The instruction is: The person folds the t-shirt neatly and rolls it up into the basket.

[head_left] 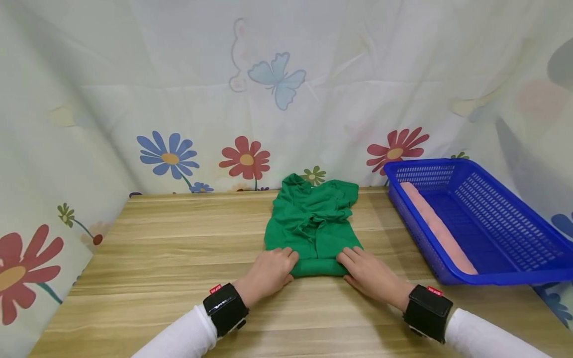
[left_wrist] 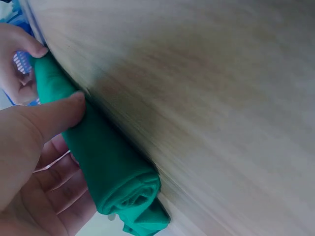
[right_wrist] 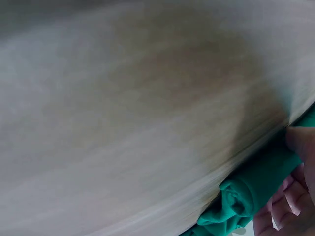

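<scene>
A green shirt [head_left: 309,223] lies on the wooden table, its near edge rolled into a thick tube [head_left: 319,267]. My left hand [head_left: 270,271] grips the left end of that roll, thumb on the near side and fingers over the top. At the right end, my right hand [head_left: 369,273] holds the roll in the same way. The left wrist view shows the coiled end of the green roll [left_wrist: 118,167] beside the thumb. In the right wrist view the other coiled end [right_wrist: 251,194] shows past the fingers. The far part of the shirt is wrinkled and flat.
A blue plastic basket [head_left: 485,223] stands at the right of the table [head_left: 188,233]. Inside it, along the left wall, lies a long pink cloth roll [head_left: 440,231]. A flower-printed curtain [head_left: 201,114] hangs behind the table and down both sides.
</scene>
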A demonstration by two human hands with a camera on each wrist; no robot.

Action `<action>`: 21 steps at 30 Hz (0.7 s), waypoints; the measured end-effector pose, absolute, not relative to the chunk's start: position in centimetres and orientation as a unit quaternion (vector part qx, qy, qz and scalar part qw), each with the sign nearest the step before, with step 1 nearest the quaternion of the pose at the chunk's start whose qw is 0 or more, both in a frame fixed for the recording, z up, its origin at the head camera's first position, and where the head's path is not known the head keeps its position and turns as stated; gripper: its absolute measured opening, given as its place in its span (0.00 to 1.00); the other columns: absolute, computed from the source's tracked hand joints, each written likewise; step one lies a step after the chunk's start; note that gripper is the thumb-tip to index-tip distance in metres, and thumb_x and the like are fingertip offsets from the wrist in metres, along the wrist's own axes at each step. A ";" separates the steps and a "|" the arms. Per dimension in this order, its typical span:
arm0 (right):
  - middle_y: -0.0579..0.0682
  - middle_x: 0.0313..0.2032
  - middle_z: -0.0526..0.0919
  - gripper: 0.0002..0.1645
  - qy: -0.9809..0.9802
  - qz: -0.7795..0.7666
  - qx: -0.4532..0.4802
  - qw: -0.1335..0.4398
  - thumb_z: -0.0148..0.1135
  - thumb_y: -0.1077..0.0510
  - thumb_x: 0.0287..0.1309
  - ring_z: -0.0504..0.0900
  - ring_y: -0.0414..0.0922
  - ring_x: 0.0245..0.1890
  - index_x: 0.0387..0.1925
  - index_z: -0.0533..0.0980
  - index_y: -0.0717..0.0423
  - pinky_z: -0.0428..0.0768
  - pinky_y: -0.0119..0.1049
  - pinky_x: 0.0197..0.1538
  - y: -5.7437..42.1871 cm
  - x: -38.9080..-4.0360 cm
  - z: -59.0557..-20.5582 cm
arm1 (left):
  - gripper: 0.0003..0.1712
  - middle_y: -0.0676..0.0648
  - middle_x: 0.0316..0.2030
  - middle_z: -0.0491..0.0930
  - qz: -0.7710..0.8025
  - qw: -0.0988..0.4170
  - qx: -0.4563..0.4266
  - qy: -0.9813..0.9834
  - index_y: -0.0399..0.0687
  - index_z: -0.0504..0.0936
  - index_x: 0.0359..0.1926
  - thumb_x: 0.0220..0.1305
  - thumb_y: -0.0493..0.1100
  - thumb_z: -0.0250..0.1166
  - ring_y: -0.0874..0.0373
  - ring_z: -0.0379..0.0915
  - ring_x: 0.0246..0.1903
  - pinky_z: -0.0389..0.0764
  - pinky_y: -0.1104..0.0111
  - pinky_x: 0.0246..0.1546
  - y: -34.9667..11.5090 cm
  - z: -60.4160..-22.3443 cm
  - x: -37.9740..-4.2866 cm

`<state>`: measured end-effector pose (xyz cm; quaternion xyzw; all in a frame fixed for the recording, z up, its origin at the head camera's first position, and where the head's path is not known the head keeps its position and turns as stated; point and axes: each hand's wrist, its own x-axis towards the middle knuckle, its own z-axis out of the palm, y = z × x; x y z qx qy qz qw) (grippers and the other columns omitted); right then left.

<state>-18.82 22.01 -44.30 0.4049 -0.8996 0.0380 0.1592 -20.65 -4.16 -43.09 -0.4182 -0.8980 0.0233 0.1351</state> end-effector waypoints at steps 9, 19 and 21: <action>0.45 0.32 0.74 0.09 -0.916 0.084 0.378 0.104 0.58 0.60 0.50 0.74 0.40 0.33 0.36 0.71 0.54 0.74 0.36 0.36 22.2 -18.8 -43.7 | 0.07 0.53 0.29 0.77 -0.024 0.045 -0.396 -0.917 0.50 0.76 0.34 0.57 0.47 0.58 0.59 0.75 0.30 0.75 0.68 0.26 -4.3 -42.2 -20.6; 0.45 0.31 0.74 0.07 -0.913 0.144 0.375 0.077 0.54 0.65 0.53 0.75 0.38 0.30 0.35 0.71 0.55 0.75 0.32 0.30 22.3 -18.9 -44.1 | 0.08 0.51 0.26 0.70 -0.048 0.043 -0.392 -0.918 0.49 0.81 0.33 0.59 0.44 0.56 0.60 0.66 0.23 0.71 0.71 0.22 -4.3 -42.3 -20.6; 0.45 0.32 0.72 0.09 -0.913 0.148 0.371 0.085 0.54 0.66 0.52 0.74 0.38 0.29 0.36 0.70 0.55 0.74 0.31 0.30 22.2 -19.0 -44.1 | 0.07 0.52 0.26 0.70 -0.047 0.052 -0.388 -0.919 0.49 0.80 0.33 0.58 0.44 0.57 0.60 0.66 0.24 0.71 0.71 0.23 -4.2 -42.2 -20.8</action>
